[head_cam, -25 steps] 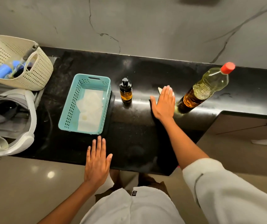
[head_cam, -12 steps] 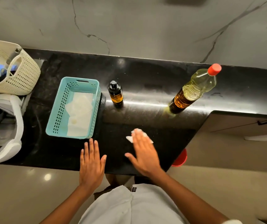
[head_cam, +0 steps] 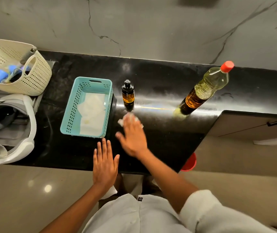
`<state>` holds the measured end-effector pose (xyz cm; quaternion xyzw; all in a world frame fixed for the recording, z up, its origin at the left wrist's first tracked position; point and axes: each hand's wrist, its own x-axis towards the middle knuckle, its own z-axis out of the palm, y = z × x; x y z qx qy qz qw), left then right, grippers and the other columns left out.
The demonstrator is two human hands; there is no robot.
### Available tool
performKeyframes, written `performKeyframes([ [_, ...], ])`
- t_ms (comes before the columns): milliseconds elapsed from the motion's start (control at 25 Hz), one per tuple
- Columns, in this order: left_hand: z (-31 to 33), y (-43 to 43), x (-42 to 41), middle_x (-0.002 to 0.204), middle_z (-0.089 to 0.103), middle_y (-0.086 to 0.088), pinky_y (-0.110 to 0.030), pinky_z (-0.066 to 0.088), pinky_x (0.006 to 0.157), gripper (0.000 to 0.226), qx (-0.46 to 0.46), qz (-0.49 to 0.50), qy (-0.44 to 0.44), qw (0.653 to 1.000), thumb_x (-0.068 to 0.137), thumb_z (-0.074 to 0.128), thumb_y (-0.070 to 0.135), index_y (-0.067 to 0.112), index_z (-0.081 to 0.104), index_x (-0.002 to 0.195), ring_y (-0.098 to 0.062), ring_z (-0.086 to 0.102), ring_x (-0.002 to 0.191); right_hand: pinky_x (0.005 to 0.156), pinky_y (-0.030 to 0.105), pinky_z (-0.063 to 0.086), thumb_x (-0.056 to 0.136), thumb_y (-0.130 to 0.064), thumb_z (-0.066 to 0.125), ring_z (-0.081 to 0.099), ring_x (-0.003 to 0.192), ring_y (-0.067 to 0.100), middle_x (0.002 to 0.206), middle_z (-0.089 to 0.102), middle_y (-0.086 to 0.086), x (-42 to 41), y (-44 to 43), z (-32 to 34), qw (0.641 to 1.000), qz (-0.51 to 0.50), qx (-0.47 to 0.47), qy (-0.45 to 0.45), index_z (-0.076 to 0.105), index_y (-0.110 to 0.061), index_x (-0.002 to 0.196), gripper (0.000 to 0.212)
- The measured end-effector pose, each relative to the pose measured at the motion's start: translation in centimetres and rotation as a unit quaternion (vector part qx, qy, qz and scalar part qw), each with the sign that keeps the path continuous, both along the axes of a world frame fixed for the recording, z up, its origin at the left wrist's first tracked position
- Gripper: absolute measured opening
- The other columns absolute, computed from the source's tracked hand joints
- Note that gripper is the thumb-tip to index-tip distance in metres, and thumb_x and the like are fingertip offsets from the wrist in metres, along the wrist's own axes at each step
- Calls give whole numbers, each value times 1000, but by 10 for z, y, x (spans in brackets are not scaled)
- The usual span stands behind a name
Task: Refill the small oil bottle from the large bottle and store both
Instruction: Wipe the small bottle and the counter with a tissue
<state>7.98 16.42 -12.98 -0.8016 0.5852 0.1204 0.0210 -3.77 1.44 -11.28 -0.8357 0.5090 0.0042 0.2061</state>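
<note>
The small dark oil bottle (head_cam: 127,95) with a black cap stands upright on the black counter (head_cam: 164,84), just right of the teal basket (head_cam: 67,118). The large clear oil bottle (head_cam: 203,90) with a red cap stands further right. My right hand (head_cam: 131,136) lies flat, fingers straight, pressing a white tissue (head_cam: 121,122) onto the counter just in front of the small bottle. My left hand (head_cam: 105,163) rests flat with spread fingers on the counter's front edge. Both bottles are capped.
White paper lines the teal basket. A cream perforated basket (head_cam: 38,78) with blue items stands at the far left, a white headset (head_cam: 8,128) in front of it. A red round object (head_cam: 190,163) shows below the counter edge on the right. The marble wall rises behind.
My right hand has slid the tissue across the counter, from beside the large bottle toward me and then left to just in front of the small bottle. My left hand has stayed put.
</note>
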Motion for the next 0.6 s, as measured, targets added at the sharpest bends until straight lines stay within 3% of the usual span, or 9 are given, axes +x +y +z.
performKeyframes([
  [80, -1, 1, 2, 175, 15, -22, -58, 31, 128, 73, -3, -5, -1, 1000, 109, 19, 45, 0, 22, 166, -40, 19, 163, 134, 49, 10, 111, -60, 29, -10, 166, 22, 179, -8, 5, -7, 67, -12, 996, 91, 1, -25, 2, -17, 171, 79],
  [160, -1, 1, 3, 175, 16, -21, -56, 29, 130, 75, -1, 4, 9, 1000, 109, 17, 50, 1, 21, 166, -39, 19, 163, 133, 48, 12, 110, -63, 28, -9, 166, 17, 179, -9, -2, -48, 102, -19, 994, 109, -15, -19, -1, -24, 171, 78],
  [320, -3, 1, 5, 178, 5, -17, -52, 20, 134, 80, -6, -6, 10, 1000, 107, 7, 55, 4, 9, 169, -35, 11, 166, 135, 45, 7, 110, -58, 33, -9, 166, 19, 179, -6, 3, -135, 60, -11, 996, -51, -52, 61, 1, -18, 171, 80],
  [440, -6, 7, 10, 178, -1, -15, -50, 18, 135, 79, -8, -49, 2, 999, 107, 2, 55, 5, 3, 169, -32, 5, 166, 135, 45, 8, 111, -54, 32, -8, 166, 23, 178, -6, 10, -156, 44, 4, 980, -187, -37, 60, -3, -8, 169, 82],
  [520, -4, 9, 12, 177, 6, -16, -51, 22, 133, 78, -18, -64, 8, 998, 108, 7, 54, 4, 10, 168, -32, 10, 165, 135, 45, 9, 111, -51, 36, -8, 166, 23, 178, -7, 10, -147, 72, -1, 967, -248, -32, 38, -5, -6, 169, 83],
  [600, -2, 9, 12, 176, 15, -17, -52, 28, 131, 77, -34, -69, 20, 997, 108, 12, 52, 3, 20, 166, -33, 19, 163, 134, 46, 14, 112, -41, 41, -4, 166, 24, 178, -1, 11, -126, 116, -7, 968, -245, -52, 24, 3, -5, 169, 77],
])
